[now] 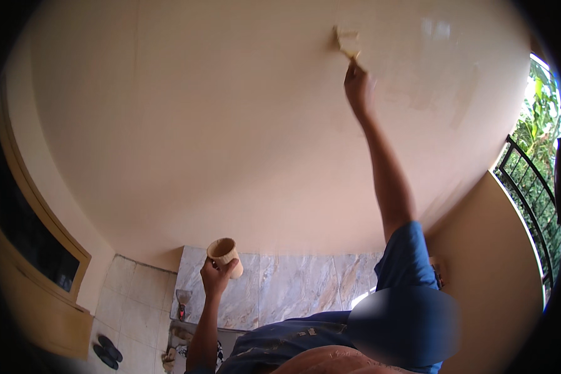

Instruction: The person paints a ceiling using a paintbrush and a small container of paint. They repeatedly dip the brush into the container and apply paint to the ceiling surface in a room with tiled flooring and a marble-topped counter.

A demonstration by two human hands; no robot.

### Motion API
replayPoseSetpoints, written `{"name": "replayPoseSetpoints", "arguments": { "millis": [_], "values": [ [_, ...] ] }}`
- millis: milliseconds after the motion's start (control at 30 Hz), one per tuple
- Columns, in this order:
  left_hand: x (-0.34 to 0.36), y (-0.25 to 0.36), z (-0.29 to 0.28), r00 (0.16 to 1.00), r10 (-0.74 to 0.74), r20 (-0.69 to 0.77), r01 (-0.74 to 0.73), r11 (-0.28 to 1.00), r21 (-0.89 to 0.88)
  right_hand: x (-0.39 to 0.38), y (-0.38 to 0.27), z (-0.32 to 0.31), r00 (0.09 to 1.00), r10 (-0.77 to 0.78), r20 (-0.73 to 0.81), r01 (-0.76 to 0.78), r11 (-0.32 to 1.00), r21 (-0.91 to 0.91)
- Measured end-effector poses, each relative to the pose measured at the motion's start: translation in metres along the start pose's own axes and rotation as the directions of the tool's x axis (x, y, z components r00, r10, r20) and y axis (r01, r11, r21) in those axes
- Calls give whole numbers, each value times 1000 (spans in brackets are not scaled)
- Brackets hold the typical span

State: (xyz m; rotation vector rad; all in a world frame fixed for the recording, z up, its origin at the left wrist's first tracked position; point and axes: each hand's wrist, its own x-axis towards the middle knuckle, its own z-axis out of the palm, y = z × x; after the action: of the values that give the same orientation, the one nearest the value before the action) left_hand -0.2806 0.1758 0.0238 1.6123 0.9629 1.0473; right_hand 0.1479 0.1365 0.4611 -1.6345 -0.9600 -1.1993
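High up and right of centre, my right hand is closed round the handle of a pale, wide-headed paintbrush. The brush head lies against the cream wall, close to wet-looking shiny patches. Much lower and to the left, my left hand wraps round a beige cup with a ribbed rim. The cup tilts a little, its mouth showing, but I cannot make out what is inside. My right arm is stretched far up the wall; my left arm stays low, over a marble-patterned counter.
A scraper-like tool lies on the counter's left end. Dark slippers sit on the tiled floor. A wood-framed opening stands at left. On the right are a low wall, a black railing and greenery.
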Motion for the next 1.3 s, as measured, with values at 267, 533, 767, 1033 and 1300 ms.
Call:
{"name": "replayPoseSetpoints", "arguments": {
  "millis": [267, 533, 767, 1033, 1300],
  "values": [
    [3, 24, 25, 998, 48, 26, -47, 998, -41, -158, 41, 2, 983, 103, 150, -109, 993, 36],
    [0, 21, 27, 998, 47, 41, -48, 998, 30, -116, 15, -44, 995, 59, 82, -67, 994, 89],
    [-13, 20, 25, 1000, -1, -25, 3, 998, 64, 133, 4, -25, 970, -158, -182, 183, 975, 126],
    [-4, 17, 26, 994, -2, -109, 10, 998, 69, 331, 55, 32, 794, -534, -290, 525, 843, -115],
    [6, -4, 22, 991, -50, -127, 60, 995, 75, 91, 27, 13, 973, -202, -113, 198, 979, -51]
  ]
}}
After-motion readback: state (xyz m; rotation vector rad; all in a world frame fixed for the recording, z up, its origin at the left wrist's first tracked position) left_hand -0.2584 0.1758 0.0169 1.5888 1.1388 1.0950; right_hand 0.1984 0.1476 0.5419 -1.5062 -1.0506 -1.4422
